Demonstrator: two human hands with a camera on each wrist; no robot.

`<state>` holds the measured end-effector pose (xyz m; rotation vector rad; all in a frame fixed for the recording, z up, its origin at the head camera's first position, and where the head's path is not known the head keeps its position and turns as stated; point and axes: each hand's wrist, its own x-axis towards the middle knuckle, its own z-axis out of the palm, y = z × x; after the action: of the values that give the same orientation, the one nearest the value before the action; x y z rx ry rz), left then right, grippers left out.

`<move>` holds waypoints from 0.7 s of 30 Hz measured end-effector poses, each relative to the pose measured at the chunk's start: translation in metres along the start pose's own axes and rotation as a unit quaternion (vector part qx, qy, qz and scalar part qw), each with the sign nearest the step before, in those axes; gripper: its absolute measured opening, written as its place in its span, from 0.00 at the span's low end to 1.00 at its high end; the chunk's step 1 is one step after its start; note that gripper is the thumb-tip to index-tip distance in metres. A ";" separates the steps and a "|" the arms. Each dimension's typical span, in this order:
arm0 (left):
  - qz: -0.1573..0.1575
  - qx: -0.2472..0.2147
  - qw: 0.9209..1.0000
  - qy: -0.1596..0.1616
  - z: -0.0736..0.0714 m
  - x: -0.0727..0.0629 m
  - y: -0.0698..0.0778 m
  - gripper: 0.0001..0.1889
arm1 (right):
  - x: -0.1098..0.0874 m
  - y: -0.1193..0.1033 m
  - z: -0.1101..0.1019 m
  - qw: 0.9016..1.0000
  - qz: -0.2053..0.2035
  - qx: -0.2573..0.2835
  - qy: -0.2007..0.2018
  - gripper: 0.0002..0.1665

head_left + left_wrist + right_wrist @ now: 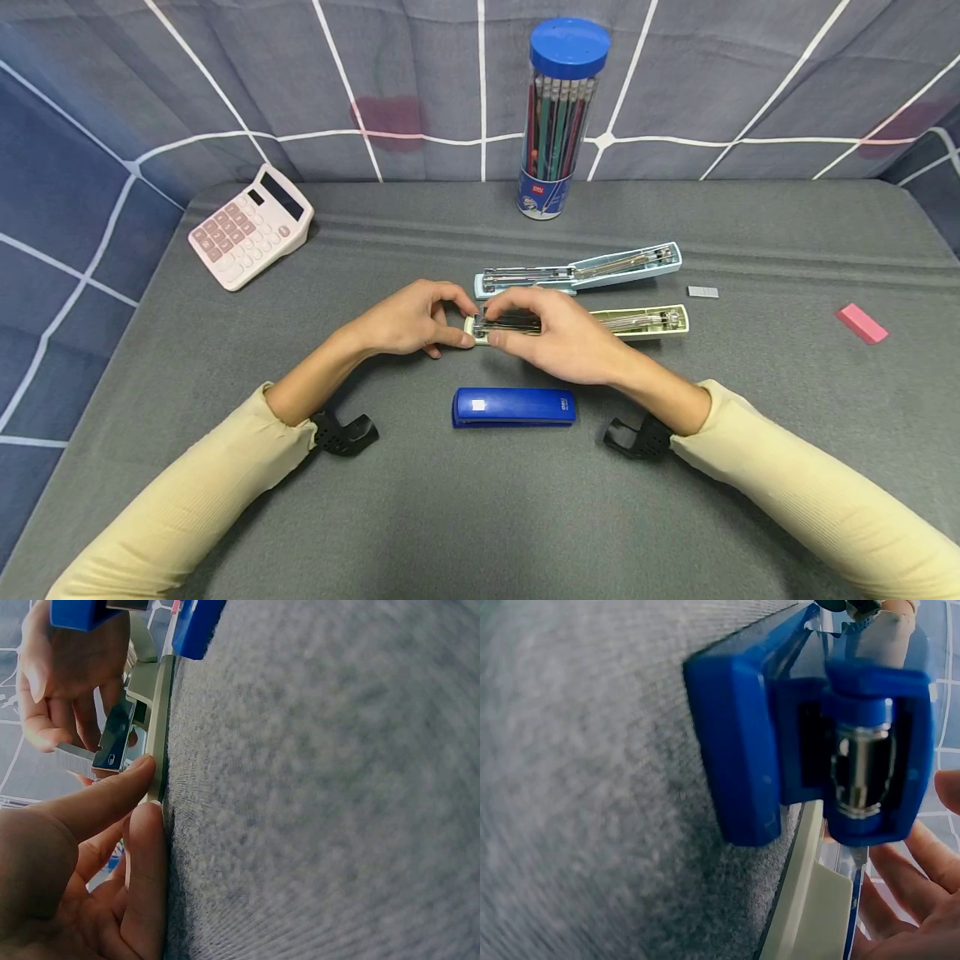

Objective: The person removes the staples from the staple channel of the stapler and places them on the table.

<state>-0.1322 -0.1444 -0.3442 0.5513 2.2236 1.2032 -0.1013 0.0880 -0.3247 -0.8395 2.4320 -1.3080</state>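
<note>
A pale green stapler lies opened out flat on the grey table, its metal staple channel exposed. At its left end, my left hand grips the base, the thumb pressed on the tip in the left wrist view. Over the channel, my right hand pinches a short strip of staples, which sticks up at the channel's front end. Part of the stapler's middle is hidden behind the right hand in the head view. Nearer to me is a closed blue stapler, large in the right wrist view.
Just behind the hands lies an opened light blue stapler. Another staple strip and a pink eraser are to the right. A calculator stands back left; a tub of pencils stands by the grid-patterned cloth.
</note>
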 end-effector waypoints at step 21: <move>-0.009 -0.002 1.000 0.002 0.000 0.000 0.001 0.16 | 0.004 0.002 -0.001 1.000 -0.003 0.030 0.008 0.19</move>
<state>-0.1319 -0.1440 -0.3439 0.5264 2.2249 1.1995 -0.1057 0.0873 -0.3258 -0.8237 2.3916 -1.3879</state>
